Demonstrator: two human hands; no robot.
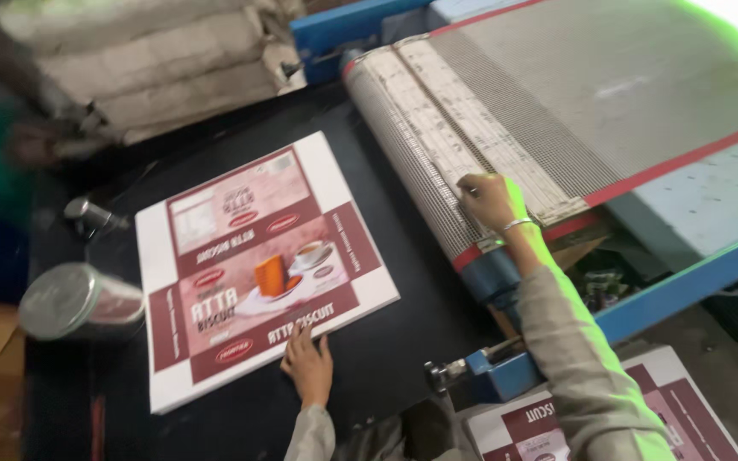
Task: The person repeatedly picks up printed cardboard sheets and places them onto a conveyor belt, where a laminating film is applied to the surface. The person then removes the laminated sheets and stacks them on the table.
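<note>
A flat printed carton sheet (258, 265), maroon and white with a biscuit picture, lies on the black table (403, 341). My left hand (307, 365) rests flat on the table with its fingertips touching the sheet's near edge. My right hand (489, 201), with a bangle on the wrist, reaches out to the grey mesh conveyor belt (557, 111) and pinches the near end of a pale printed sheet (471, 137) lying on it. The sleeve is beige.
A metal tin (79, 300) lies on its side at the table's left. Pale stacked sacks (155, 64) sit at the back left. The conveyor has a blue frame (685, 282). Another printed carton sheet (600, 418) lies at the lower right.
</note>
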